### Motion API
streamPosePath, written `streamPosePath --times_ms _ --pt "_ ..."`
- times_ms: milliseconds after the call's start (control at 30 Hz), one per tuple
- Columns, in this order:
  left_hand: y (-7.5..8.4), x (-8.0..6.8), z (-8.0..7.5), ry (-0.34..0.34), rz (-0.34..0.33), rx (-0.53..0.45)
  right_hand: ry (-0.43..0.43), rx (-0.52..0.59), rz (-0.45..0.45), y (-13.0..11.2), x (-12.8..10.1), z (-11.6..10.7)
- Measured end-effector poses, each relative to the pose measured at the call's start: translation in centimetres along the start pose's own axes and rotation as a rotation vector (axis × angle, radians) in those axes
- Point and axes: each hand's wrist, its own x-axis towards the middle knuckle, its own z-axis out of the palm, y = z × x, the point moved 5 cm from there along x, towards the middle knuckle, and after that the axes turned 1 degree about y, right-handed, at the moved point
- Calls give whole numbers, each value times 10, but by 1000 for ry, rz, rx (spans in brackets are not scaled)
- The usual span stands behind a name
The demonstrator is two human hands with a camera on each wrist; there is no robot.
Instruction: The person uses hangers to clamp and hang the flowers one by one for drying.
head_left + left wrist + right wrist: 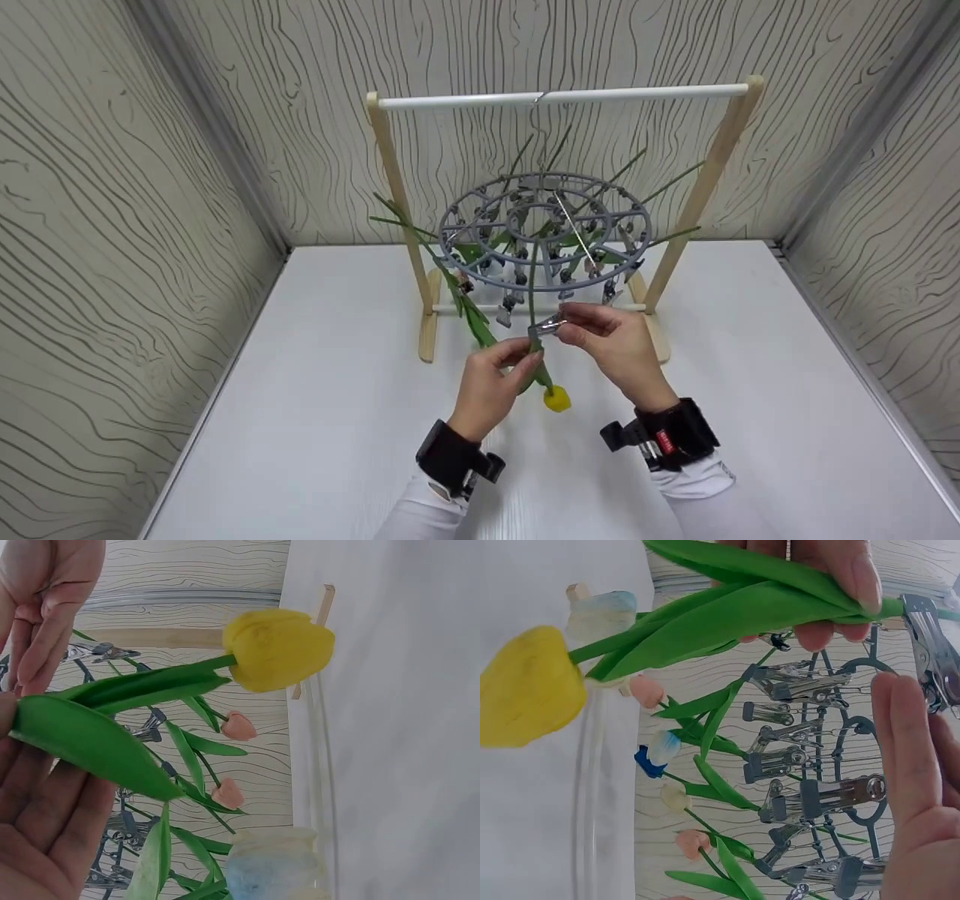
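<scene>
Hanging head-down just below the left hand [491, 379], the yellow artificial tulip [556, 398] looks light with a soft, bendy stem, best held on the stem near its leaves. That hand pinches the stem [840, 611], while the right hand [615, 341], just beside it, squeezes a metal clip [550, 325] of the round clip hanger [545, 229] onto the stem's end.

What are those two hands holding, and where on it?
The left hand grips the yellow tulip by its green stem and leaves. The right hand pinches a metal clip on the stem.
</scene>
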Motion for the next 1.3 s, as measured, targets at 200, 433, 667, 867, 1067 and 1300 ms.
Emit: streamPosePath --times_ms 200,433,667,867,1067,1300 --pt "-2 3 -3 13 -12 3 39 -78 -41 1 -4 -2" --pt "-8 4 -6 13 -76 6 40 -334 -85 2 -22 -9" --pt "-10 7 -7 29 -44 -6 74 -438 -88 9 -42 -21" --pt "-14 7 -12 65 -83 -36 84 -455 -70 19 -51 -25" --pt "-19 7 -13 85 -67 -21 101 -489 -98 28 -54 -30" --pt "-19 9 -11 79 -83 -46 108 -536 -89 36 -57 -36"
